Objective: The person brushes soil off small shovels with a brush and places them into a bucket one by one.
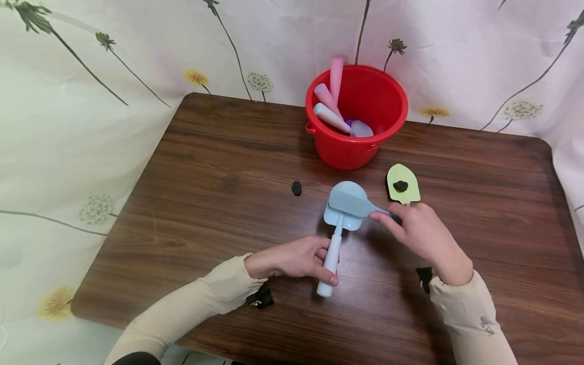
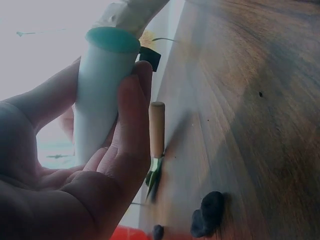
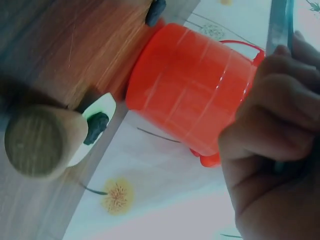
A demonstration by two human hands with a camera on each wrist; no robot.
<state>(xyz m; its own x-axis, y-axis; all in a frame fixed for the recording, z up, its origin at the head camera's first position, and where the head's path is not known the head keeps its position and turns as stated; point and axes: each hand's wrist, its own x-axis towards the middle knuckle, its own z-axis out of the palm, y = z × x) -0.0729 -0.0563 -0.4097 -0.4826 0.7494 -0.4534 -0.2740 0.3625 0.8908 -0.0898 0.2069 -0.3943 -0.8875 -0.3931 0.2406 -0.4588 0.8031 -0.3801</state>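
Note:
My left hand grips the white handle of a light blue toy shovel, its blade pointing away from me. In the left wrist view thumb and fingers wrap the handle, which has a mint-green end. With my right hand I hold a blue-grey tool with a broad, paddle-like head; that head lies across the shovel blade in the head view. Beyond the right hand is a small green trowel with a wooden handle and a dark lump on its blade.
A red bucket stands at the table's back edge, with pink and white toy handles leaning inside. Left of the shovel blade a small black lump lies on the wooden table. A flower-print cloth hangs behind.

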